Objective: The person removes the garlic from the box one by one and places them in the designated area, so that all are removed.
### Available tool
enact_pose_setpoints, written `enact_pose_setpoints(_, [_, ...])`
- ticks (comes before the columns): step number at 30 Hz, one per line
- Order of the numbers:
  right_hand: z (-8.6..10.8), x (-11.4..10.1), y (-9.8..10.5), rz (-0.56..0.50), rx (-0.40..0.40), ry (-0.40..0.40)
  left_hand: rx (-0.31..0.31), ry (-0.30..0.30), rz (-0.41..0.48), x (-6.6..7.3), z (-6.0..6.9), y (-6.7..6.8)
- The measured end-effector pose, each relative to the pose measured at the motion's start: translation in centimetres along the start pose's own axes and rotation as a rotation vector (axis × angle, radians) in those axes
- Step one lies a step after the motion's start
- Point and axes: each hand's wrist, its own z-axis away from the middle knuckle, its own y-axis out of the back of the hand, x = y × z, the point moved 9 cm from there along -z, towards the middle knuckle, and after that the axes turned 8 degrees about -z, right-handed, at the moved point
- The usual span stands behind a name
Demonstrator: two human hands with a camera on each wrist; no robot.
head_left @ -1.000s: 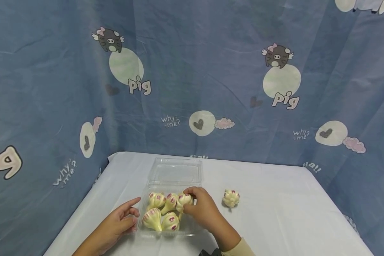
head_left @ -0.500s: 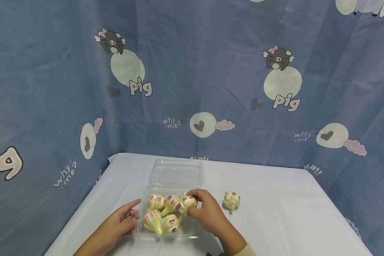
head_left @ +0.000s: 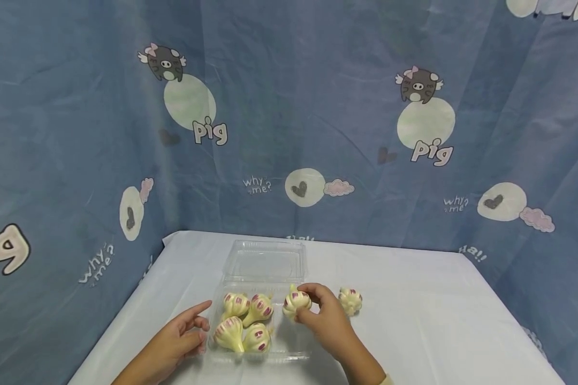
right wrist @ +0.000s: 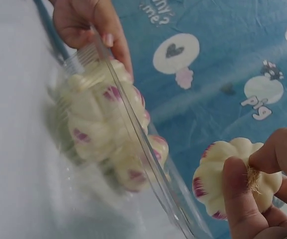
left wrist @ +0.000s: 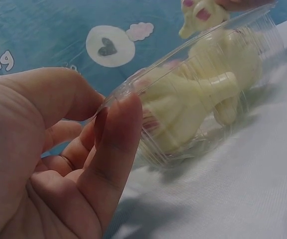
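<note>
My right hand (head_left: 328,321) pinches a garlic bulb (head_left: 296,302) over the right part of the clear plastic box (head_left: 289,350); in the right wrist view the thumb and fingers grip this bulb (right wrist: 213,181) at its root end, outside the box wall. Several other cream bulbs with purple marks (head_left: 229,332) lie in the box's left half. At the box's left side is my left hand (head_left: 175,339); the left wrist view shows its thumb and a finger (left wrist: 116,144) pinching the rim.
The box's clear lid (head_left: 265,262) lies folded back behind it. Another garlic bulb (head_left: 350,301) sits on the white tablecloth (head_left: 428,321) to the right of my right hand. A blue printed curtain (head_left: 356,117) hangs behind and at the sides.
My right hand has lifted its bulb away from the others and moved right. The left hand stays at the box's left edge.
</note>
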Motion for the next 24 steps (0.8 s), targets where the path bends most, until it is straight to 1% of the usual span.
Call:
enact_pose_setpoints(4, [0.4, -0.2, 1.2, 0.019, 0.049, 0.031, -0.006, -0.014, 0.004, 0.1, 0.1, -0.1])
enact_pose_setpoints(9, [1.2, 0.4, 3.0, 0.036, 0.132, 0.049, -0.015, -0.022, 0.003, 0.2, 0.3, -0.3])
enact_pose_setpoints(12, [1.5, 0.5, 3.9, 0.021, 0.157, 0.049, -0.016, -0.021, 0.004, 0.2, 0.3, -0.3])
enact_pose_setpoints(20, [1.9, 0.5, 6.0, 0.083, 0.214, 0.045, -0.016, -0.019, 0.004, 0.2, 0.2, -0.4])
enact_pose_setpoints(24, [1.9, 0.4, 6.8, 0.074, 0.231, 0.056, -0.013, -0.018, 0.003, 0.3, 0.2, -0.3])
